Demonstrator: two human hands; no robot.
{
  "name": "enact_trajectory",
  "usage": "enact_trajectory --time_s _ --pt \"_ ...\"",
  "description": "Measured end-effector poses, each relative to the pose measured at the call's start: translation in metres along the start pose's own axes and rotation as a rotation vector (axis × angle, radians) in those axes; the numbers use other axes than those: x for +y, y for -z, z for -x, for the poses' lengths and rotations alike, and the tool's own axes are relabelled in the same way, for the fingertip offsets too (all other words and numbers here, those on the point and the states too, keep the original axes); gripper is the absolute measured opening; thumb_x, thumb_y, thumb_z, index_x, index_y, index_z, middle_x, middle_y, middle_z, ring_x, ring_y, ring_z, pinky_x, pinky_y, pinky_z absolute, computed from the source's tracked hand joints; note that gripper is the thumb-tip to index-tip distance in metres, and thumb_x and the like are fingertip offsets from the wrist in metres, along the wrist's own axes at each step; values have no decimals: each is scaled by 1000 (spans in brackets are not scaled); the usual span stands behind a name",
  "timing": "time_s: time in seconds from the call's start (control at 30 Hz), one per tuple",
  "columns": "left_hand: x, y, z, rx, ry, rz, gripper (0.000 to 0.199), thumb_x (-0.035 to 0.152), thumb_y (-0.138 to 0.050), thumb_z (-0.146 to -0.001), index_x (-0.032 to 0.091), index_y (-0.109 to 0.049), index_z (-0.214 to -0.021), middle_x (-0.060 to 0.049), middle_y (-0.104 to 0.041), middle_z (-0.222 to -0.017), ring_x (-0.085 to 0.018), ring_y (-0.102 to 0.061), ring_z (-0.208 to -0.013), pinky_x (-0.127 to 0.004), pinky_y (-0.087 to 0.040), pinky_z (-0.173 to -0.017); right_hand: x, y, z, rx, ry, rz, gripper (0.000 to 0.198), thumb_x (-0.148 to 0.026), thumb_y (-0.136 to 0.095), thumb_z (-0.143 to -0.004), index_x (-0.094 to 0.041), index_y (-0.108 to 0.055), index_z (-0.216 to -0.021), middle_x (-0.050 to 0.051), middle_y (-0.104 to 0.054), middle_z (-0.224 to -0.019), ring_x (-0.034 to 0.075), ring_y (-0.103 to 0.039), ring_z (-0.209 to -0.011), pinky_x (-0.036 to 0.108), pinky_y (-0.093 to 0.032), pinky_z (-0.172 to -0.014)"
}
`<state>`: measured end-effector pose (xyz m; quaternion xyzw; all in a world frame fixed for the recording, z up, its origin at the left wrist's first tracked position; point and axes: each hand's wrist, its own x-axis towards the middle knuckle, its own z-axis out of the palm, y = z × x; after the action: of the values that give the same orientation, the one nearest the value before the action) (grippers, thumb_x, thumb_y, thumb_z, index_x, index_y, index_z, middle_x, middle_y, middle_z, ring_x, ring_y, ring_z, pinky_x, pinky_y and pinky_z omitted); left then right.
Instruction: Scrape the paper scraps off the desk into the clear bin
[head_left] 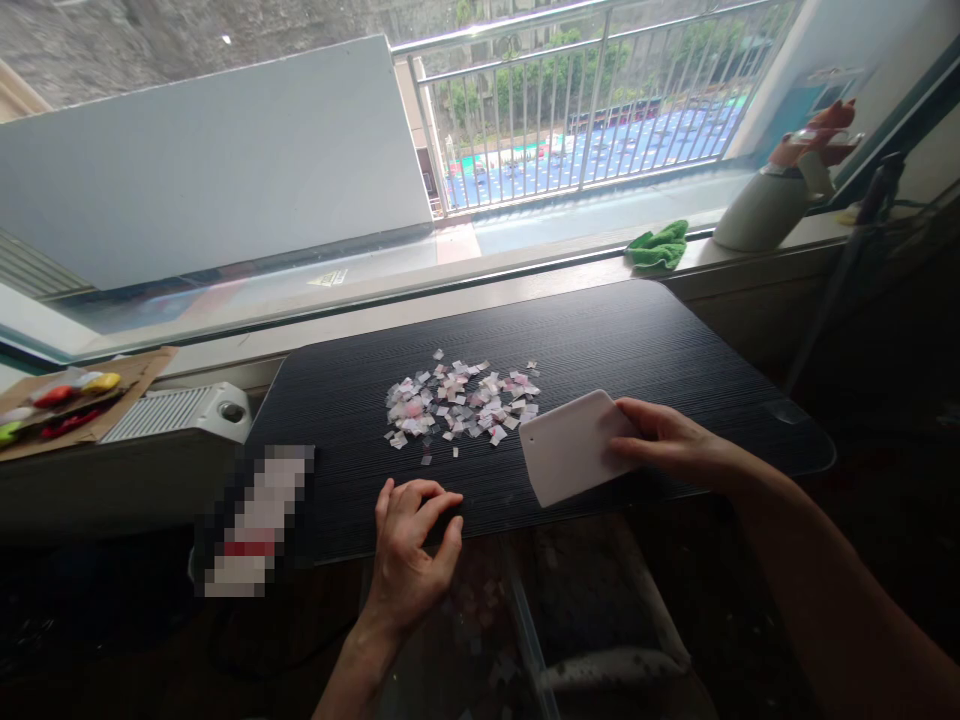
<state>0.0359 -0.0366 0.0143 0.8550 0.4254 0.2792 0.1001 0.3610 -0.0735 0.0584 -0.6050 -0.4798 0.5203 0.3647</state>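
My right hand (667, 440) grips a flat white plastic scraper (570, 440) by its right end, fingers over the top and thumb on the face. The scraper is tilted over the dark tabletop, and its left edge is close to the right side of a loose pile of small square scraps (457, 400), whitish, clear and pinkish. Near the table's front edge is my left hand (416, 535), fingers bent and the thumb apart from the forefinger, with nothing seen between them. A few single scraps lie between it and the pile.
The black wood-grain table (600, 330) stands against a window sill. A green cloth (658, 246) and a grey jug (769, 208) sit on the sill. At left are a white radiator (180, 410) and cardboard (142, 385) with colourful items. Below the front edge, a clear container (525, 620) shows more scraps.
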Motion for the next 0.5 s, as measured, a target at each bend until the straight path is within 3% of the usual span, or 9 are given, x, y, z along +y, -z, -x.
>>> enact_trajectory --time_s 0.13,0.27,0.33,0.5 --pt "0 0 0 7 3 3 17 23 -55 -80 24 -65 -93 -3 -60 -93 -18 -57 -91 -57 -25 -107 1 3 3 18 29 27 32 -40 -70 -66 -21 -64 -91 2 -69 -82 23 -64 -79 32 -53 -69" --pt "1 1 1 -5 0 -8 17 22 -54 -80 24 -65 -93 -3 -60 -92 -18 -57 -92 -57 -27 -106 -2 5 0 325 116 88 28 -40 -68 -69 -25 -61 -91 2 -69 -83 24 -66 -80 35 -53 -75" --pt "1 1 1 -14 -3 -18 18 21 -54 -80 24 -65 -94 -3 -60 -93 -18 -56 -92 -58 -27 -107 -5 0 -6 412 155 136 26 -40 -66 -71 -25 -59 -92 2 -69 -83 25 -67 -81 37 -52 -77" --pt "1 1 1 -13 1 -29 18 20 -54 -80 24 -64 -94 -3 -60 -93 -19 -57 -94 -57 -26 -108 -11 -24 -27 342 227 141 24 -38 -62 -75 -24 -57 -94 2 -69 -81 22 -67 -78 35 -52 -74"
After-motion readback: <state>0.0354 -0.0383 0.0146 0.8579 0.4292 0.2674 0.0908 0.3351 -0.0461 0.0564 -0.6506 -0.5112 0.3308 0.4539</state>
